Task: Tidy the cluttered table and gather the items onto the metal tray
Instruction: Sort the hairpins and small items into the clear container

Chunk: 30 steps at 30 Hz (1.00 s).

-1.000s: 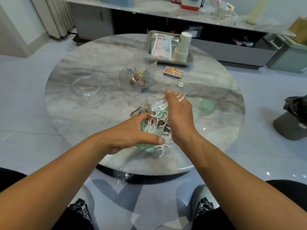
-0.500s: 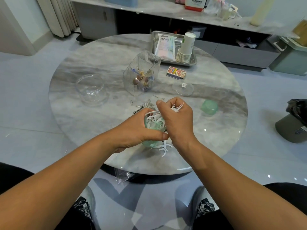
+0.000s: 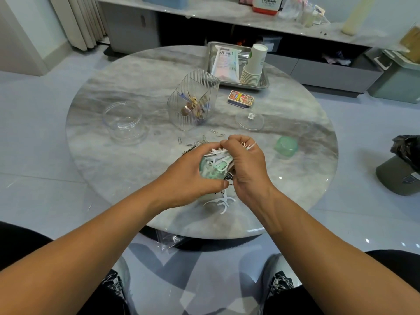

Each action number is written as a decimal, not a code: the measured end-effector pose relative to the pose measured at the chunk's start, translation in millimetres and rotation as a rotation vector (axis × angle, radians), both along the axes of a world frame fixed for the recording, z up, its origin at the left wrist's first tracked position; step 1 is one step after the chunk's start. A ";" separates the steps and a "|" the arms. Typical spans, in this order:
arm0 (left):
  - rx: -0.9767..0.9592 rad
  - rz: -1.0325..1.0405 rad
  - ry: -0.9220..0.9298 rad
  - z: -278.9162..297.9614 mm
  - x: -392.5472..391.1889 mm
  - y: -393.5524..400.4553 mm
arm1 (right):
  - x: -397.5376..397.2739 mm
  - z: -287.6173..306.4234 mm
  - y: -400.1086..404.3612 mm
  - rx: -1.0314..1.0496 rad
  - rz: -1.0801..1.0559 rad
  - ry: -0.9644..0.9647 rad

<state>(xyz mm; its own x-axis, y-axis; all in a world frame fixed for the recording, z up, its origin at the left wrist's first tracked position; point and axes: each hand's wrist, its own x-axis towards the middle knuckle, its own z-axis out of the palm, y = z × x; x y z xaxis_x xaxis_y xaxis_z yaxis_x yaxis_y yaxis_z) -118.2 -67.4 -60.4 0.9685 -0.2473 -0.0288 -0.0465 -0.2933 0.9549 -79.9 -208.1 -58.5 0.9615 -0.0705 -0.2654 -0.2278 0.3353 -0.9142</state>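
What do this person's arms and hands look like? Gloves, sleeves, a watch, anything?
Both forearms are bare from the lower frame edge to the wrist, with no sleeve showing. The left hand and right hand wear no gloves, and no watch, ring or bracelet can be seen. Further down, dark trousers and black-and-white patterned shoes are visible.

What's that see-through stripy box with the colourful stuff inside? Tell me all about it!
The ribbed clear container looks like transparent plastic with fine vertical ridges and flat angled sides. It stands tilted on the round marble table, just in front of the metal tray. Small gold, blue and brown bits sit inside, too blurred to identify. Neither hand touches it.
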 end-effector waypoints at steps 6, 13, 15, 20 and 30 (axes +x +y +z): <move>-0.023 -0.004 0.056 3.2 1.7 2.6 | 6.1 -2.9 -3.0 -0.048 0.015 -0.113; -0.030 -0.055 0.100 3.4 0.8 3.7 | -0.1 1.6 -4.4 -0.288 0.174 -0.383; -0.065 -0.050 0.111 1.6 0.1 0.9 | -4.4 2.3 -1.5 -0.366 0.210 -0.438; -0.102 -0.003 0.074 -0.7 0.3 -3.6 | -12.8 0.9 2.2 -0.453 0.212 -0.464; -0.068 0.097 0.033 -7.6 2.0 -5.6 | -17.0 -1.9 3.0 -0.477 0.396 -0.398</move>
<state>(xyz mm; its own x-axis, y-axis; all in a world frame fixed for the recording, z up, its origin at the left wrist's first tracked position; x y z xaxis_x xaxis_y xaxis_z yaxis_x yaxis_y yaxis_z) -116.3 -73.0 -68.0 0.9867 -0.1553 -0.0474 0.0108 -0.2290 0.9734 -96.8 -205.1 -60.4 0.9562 0.2811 0.0818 0.1302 -0.1582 -0.9788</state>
